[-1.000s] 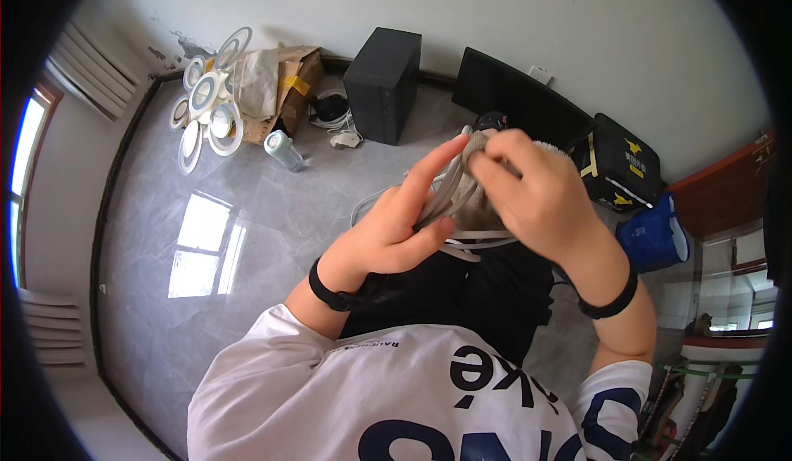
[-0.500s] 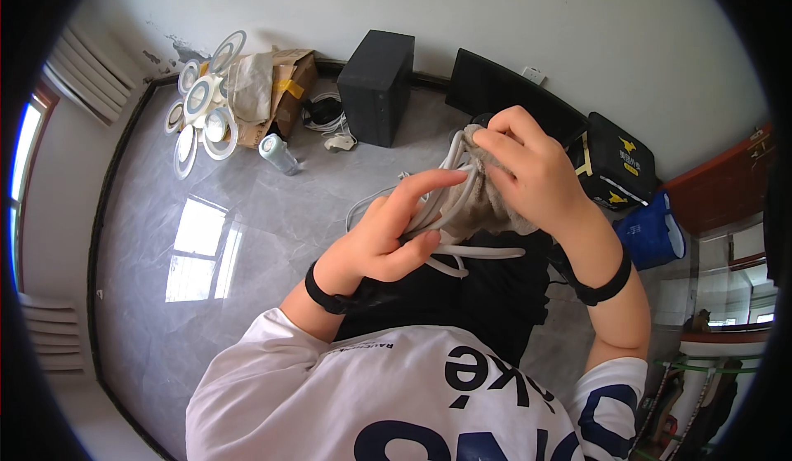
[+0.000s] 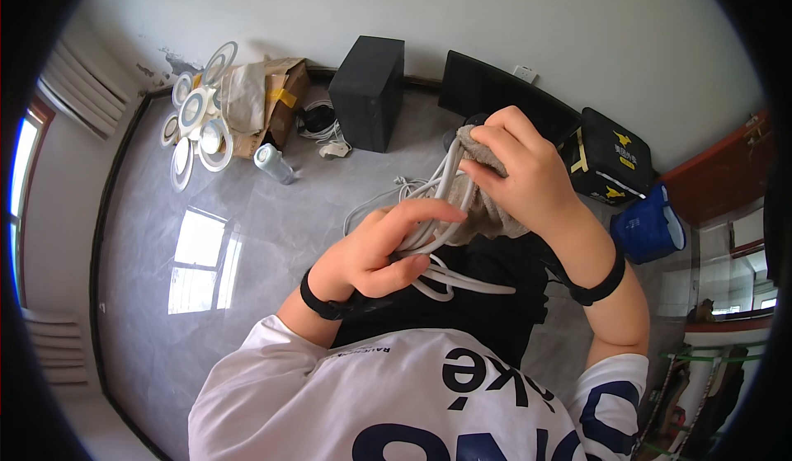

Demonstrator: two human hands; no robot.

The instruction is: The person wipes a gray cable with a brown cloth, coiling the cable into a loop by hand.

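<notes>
My left hand (image 3: 384,251) is closed around a looped bundle of pale grey cable (image 3: 450,182), thumb below and index finger across the loops. A loose length of the cable hangs below that hand, over my dark trousers. In my right hand (image 3: 532,168) a grey-brown cloth (image 3: 487,218) is pinched between thumb and fingers at its upper edge, against the cable loops. The lower part of the cloth droops beneath the right palm. More thin cable trails on the floor beyond my left hand.
Along the wall stand a ring-shaped ceiling lamp (image 3: 194,115), a cardboard box (image 3: 285,98), a black computer case (image 3: 369,94), a dark monitor (image 3: 503,98) and a black delivery bag (image 3: 610,160). A bottle (image 3: 274,164) lies on the floor; a blue bag (image 3: 648,226) sits at right.
The right hand's grip has shifted slightly on the cloth, whose top edge now shows above the fingers. The left hand and the loose cable have dropped a little.
</notes>
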